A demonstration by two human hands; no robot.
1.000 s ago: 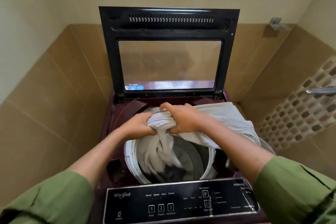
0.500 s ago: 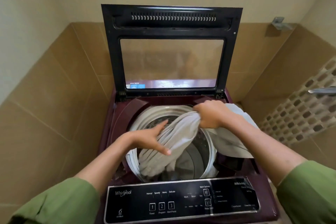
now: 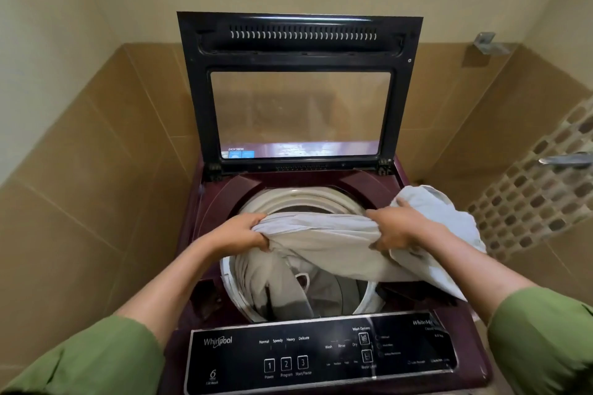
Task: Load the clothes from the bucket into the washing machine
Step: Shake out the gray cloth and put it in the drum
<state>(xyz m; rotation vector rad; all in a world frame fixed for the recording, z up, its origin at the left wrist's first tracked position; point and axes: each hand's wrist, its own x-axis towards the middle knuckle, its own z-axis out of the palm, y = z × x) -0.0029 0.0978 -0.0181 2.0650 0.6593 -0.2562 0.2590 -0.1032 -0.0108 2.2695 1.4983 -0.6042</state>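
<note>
From my feed, the maroon washing machine (image 3: 324, 362) stands with its lid (image 3: 300, 86) raised upright behind the drum (image 3: 298, 199). My left hand (image 3: 239, 232) is curled tight around a bunched end of the pale grey cloth (image 3: 324, 234) over the drum's left rim. My right hand (image 3: 398, 228) grips the same cloth over the right rim, fingers folded into it. The cloth stretches between them across the drum mouth; one part hangs down inside, another drapes over the machine's right edge.
</note>
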